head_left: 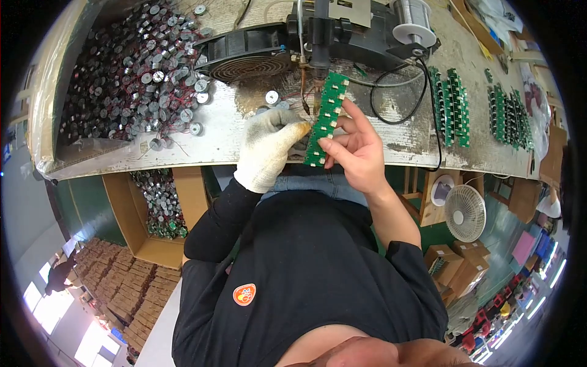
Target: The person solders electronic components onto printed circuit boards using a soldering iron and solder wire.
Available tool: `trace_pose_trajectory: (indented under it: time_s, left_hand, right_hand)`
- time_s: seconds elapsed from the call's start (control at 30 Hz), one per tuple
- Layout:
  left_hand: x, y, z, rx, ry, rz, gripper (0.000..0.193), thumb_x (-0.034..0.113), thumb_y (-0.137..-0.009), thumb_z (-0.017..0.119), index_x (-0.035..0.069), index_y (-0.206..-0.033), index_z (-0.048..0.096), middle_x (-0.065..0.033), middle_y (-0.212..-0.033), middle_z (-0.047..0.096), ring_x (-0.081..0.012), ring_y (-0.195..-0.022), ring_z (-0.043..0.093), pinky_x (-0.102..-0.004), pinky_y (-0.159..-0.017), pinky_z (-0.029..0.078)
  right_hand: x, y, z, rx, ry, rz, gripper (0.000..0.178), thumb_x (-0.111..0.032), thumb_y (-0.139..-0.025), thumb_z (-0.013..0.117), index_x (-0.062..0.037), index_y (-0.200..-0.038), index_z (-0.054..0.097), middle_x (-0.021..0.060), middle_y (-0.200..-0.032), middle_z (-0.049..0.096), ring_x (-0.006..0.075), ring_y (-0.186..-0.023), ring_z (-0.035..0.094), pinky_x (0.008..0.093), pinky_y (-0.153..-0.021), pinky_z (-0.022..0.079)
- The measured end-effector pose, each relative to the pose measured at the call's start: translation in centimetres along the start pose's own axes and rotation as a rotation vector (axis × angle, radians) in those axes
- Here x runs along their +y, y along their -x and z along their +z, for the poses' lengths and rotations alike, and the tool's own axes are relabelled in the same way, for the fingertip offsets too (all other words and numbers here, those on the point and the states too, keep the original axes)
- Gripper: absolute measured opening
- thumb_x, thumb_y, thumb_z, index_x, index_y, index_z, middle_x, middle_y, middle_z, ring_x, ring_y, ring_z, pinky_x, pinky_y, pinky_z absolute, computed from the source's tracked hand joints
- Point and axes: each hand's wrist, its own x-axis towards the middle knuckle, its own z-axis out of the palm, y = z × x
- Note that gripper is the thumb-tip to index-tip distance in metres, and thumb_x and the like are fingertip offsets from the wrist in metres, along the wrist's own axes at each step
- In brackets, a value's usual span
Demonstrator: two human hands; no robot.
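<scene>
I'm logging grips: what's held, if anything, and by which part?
The right hand holds a green board by its right edge. The left hand is at the opposite edge; whether it grips anything is unclear.

The workbench (220, 147) is lit evenly and quite brightly, with only soft shadows, while the windows (49, 315) at the lower left are burned out to white and the tube lamps (536, 307) at the lower right shine as white streaks. The green circuit board strip (327, 116) looks reasonably sharp. Toward the black round rim, straight edges bend strongly and the far background becomes soft.
</scene>
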Motion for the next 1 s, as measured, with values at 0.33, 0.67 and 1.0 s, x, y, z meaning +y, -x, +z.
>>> trace_pose_trajectory:
  time_s: [0.33, 0.67, 1.0]
  left_hand:
    - [-1.6, 0.1, -0.3, 0.029, -0.001, 0.022, 0.014, 0.011, -0.084, 0.063, -0.003, -0.087, 0.064, -0.0038, -0.079, 0.063, -0.0078, -0.069, 0.057, -0.0226, -0.062, 0.046]
    - [-0.4, 0.2, 0.1, 0.007, -0.026, 0.023, 0.014, 0.01, -0.081, 0.066, -0.003, -0.085, 0.064, -0.0047, -0.076, 0.063, -0.0081, -0.068, 0.057, -0.0227, -0.061, 0.046]
    - [-0.2, -0.1, 0.1, 0.022, -0.079, 0.033, 0.013, 0.01, -0.08, 0.066, -0.002, -0.082, 0.063, -0.0041, -0.075, 0.062, -0.0084, -0.067, 0.056, -0.0233, -0.06, 0.045]
  right_hand:
    - [0.7, 0.4, -0.2, 0.015, 0.016, 0.027, 0.071, 0.008, -0.083, 0.061, -0.0015, -0.144, 0.025, 0.0164, -0.108, 0.058, 0.0135, -0.07, 0.062, 0.0224, -0.051, 0.05]
    - [0.6, 0.4, -0.2, 0.002, 0.005, 0.016, 0.07, 0.011, -0.083, 0.059, -0.0002, -0.143, 0.026, 0.018, -0.11, 0.059, 0.0138, -0.068, 0.063, 0.0226, -0.05, 0.049]
    - [0.4, 0.3, -0.1, 0.001, 0.005, 0.027, 0.072, 0.006, -0.083, 0.063, -0.002, -0.144, 0.025, 0.0143, -0.106, 0.057, 0.0113, -0.069, 0.061, 0.0213, -0.051, 0.049]
